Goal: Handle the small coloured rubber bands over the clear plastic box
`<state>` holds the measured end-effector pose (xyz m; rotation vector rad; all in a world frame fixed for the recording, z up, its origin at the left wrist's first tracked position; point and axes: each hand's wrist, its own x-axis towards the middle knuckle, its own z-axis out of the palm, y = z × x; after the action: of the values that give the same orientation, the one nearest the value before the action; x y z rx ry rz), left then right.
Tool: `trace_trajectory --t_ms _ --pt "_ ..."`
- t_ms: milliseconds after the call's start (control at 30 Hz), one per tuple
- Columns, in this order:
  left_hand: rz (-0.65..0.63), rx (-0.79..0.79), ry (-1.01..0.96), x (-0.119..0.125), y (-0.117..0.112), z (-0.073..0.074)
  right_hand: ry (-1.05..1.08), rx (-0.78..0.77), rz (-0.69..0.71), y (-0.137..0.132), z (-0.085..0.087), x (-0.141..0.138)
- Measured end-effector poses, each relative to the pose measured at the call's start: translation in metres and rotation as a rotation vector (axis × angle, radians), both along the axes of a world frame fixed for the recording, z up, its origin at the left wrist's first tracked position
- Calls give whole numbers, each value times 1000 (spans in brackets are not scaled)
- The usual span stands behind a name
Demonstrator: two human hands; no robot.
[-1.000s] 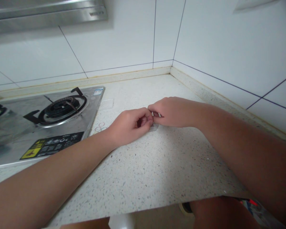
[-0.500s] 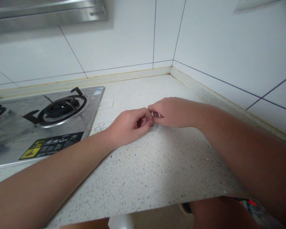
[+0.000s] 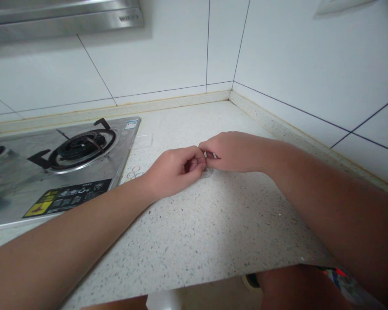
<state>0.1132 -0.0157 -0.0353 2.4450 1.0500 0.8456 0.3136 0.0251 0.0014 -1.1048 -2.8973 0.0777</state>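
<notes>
My left hand and my right hand meet fingertip to fingertip, low over the speckled countertop. Both are closed in a pinch, and whatever lies between the fingertips is hidden or too small to name. Under the fingers shows the edge of a small clear plastic container, mostly covered by my left hand. Several thin coloured rings, looking like small elastic bands, lie left of my left wrist. Farther back, a flat clear rectangular plastic piece rests beside the stove.
A steel gas stove with black burner supports occupies the left side. Tiled walls meet in the corner behind the countertop. A metal range hood hangs at the upper left. My leg shows below the counter's front edge.
The view has shifted slightly, so the scene sits a little farther left. Both hands keep nearly the same pinched pose over the clear container.
</notes>
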Motion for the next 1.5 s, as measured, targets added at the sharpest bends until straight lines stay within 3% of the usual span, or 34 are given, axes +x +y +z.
trace_trajectory --t_ms 1500 --pt "-5 2 10 0 -1 1 -21 -27 -23 -3 3 0"
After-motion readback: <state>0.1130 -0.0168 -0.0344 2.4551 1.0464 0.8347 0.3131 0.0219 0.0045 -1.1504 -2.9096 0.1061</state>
